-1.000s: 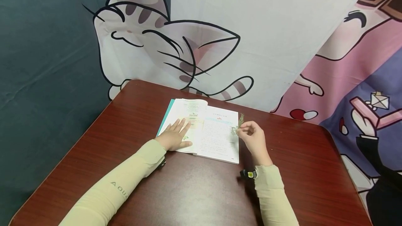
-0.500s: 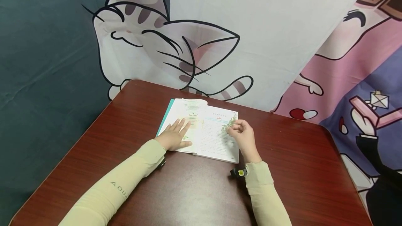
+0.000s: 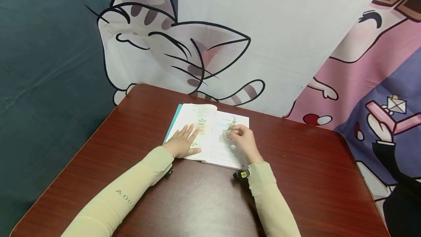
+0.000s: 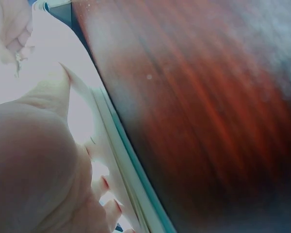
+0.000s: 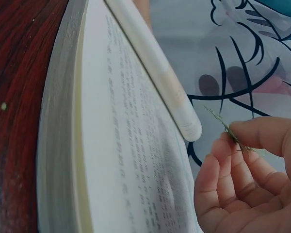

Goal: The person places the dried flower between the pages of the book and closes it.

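An open book (image 3: 227, 156) with printed pages and a teal cover edge lies on the table. My left hand (image 3: 180, 145) rests on its left page, fingers spread and straight; in the left wrist view the thumb and palm lie along the paper. Over the right page, my right hand (image 3: 242, 140) pinches a thin green leafy sprig (image 3: 231, 123) between thumb and fingertips. In the right wrist view the sprig (image 5: 223, 124) sticks out from the pinch, apart from the page below it.
The brown wooden table (image 3: 204, 200) extends around the book. A few tiny specks lie on it at the right. Behind hangs a cloth backdrop (image 3: 279, 28) with a cartoon cat and other figures.
My right hand has moved left with the sprig, from the book's right edge to over the right page. The left hand and the book have stayed in place.
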Motion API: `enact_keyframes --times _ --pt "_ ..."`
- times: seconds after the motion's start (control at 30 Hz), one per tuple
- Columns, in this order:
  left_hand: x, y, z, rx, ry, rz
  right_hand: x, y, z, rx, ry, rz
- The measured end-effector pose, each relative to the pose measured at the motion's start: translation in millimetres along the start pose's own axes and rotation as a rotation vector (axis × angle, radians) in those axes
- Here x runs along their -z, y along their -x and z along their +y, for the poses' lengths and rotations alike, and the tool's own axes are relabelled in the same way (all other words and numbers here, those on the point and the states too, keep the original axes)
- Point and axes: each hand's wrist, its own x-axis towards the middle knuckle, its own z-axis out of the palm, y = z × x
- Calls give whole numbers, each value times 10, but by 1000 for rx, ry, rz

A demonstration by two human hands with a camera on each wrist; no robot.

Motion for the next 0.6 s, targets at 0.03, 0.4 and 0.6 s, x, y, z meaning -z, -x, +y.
enact_keyframes --times 0.03,0.4,0.6 --pt "0 -1 1 0 -1 0 -13 -15 4 -4 8 -16" --pt "4 12 17 -8 8 1 -176 -135 19 -25 129 -151" --pt "13 18 27 0 9 1 -234 -162 -6 15 246 -189"
